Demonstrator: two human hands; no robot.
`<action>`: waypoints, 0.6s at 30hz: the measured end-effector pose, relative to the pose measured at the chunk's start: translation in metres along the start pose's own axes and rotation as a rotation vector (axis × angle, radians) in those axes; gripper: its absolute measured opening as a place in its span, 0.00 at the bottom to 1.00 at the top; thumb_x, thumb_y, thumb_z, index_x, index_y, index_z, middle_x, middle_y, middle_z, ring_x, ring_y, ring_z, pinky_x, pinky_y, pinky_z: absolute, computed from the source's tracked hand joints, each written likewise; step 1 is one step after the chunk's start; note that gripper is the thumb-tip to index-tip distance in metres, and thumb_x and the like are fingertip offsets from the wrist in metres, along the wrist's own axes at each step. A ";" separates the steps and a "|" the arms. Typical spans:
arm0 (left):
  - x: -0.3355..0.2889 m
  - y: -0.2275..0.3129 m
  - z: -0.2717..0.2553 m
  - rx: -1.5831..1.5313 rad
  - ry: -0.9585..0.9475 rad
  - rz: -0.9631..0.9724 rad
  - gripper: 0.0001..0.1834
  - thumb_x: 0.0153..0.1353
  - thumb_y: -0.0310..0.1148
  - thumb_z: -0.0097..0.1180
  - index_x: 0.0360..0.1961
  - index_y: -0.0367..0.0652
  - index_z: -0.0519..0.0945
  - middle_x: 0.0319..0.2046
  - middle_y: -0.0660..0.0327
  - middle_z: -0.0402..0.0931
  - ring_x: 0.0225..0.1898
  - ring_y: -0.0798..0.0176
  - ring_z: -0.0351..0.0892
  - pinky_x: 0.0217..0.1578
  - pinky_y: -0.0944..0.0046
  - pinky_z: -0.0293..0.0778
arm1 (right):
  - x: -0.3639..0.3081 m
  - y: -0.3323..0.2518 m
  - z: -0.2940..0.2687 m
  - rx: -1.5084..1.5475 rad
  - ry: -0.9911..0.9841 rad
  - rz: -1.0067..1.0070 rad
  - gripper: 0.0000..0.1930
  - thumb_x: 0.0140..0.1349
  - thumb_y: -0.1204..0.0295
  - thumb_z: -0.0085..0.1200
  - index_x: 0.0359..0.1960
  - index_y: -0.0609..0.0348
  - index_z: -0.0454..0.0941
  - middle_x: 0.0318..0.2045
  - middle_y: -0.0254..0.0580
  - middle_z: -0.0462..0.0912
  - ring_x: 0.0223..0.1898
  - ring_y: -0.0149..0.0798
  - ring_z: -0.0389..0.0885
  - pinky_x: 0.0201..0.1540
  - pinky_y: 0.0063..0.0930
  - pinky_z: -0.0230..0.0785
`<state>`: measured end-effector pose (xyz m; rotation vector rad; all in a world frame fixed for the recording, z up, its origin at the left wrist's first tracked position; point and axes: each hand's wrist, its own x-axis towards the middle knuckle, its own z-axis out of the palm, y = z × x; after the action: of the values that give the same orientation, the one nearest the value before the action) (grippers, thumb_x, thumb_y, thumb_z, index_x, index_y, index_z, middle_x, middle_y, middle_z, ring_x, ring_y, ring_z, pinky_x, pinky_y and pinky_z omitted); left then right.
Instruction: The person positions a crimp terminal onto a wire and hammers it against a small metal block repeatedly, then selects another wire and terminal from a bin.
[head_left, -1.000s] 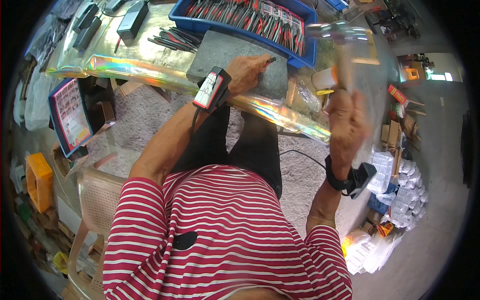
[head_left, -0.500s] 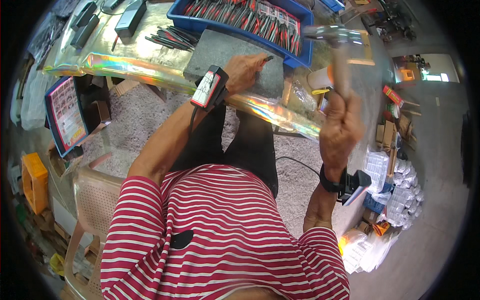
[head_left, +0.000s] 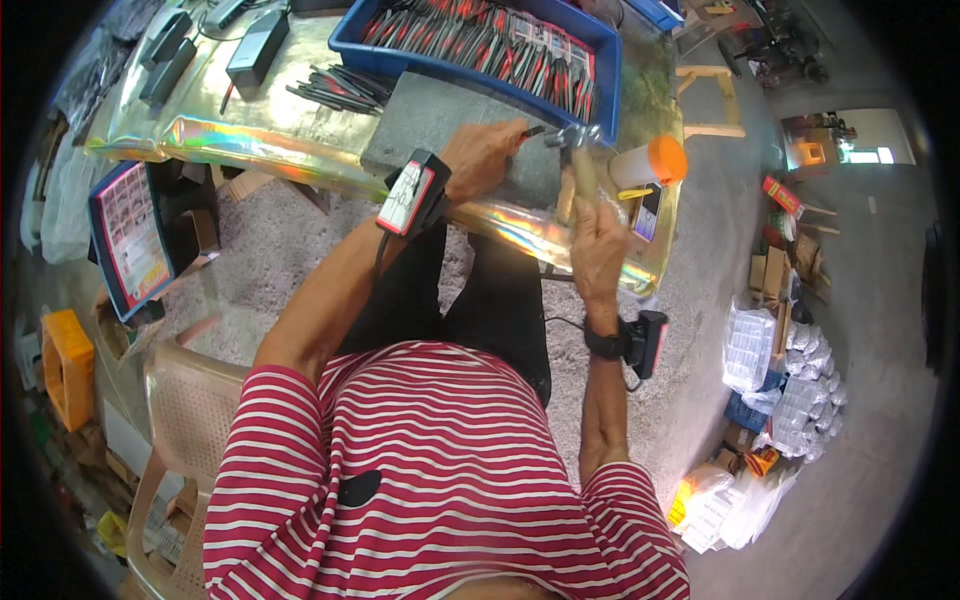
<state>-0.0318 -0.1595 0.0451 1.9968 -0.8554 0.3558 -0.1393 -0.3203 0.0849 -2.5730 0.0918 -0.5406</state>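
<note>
My left hand (head_left: 478, 160) rests on a grey stone block (head_left: 425, 110), fingers pinched around a thin black-and-red piece (head_left: 531, 132) whose dark tip points right. What kind of piece it is, I cannot make out. In my right hand (head_left: 600, 245) is a hammer (head_left: 584, 175), gripped by its wooden handle. Its metal head is slightly blurred and hangs at the block's right side, close to the piece's tip; whether they touch I cannot tell. Left of the block lies a loose pile of similar thin dark pieces (head_left: 342, 88).
Behind the block, a blue tray (head_left: 335, 38) holds many red-and-black pieces. An orange-lidded container (head_left: 665, 160) stands right of the hammer, near the table's edge. Dark boxy devices (head_left: 258, 50) sit at the table's left. A plastic chair (head_left: 195, 400) is at my left.
My right hand has brought the hammer leftward, its head dropping from the raised position to beside the block. My left hand keeps its pinch on the piece, shifted slightly left and down.
</note>
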 end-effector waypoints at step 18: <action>0.055 -0.012 -0.002 -0.408 0.039 -0.294 0.05 0.50 0.26 0.48 0.26 0.35 0.69 0.13 0.56 0.70 0.15 0.61 0.73 0.16 0.65 0.67 | -0.022 0.018 0.063 0.511 -0.297 0.342 0.21 0.62 0.59 0.37 0.20 0.66 0.66 0.11 0.41 0.69 0.11 0.33 0.69 0.16 0.28 0.62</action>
<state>0.0156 -0.1775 0.0686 1.6931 -0.5455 0.0438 -0.1339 -0.3031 0.0182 -2.0479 0.2503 -0.0378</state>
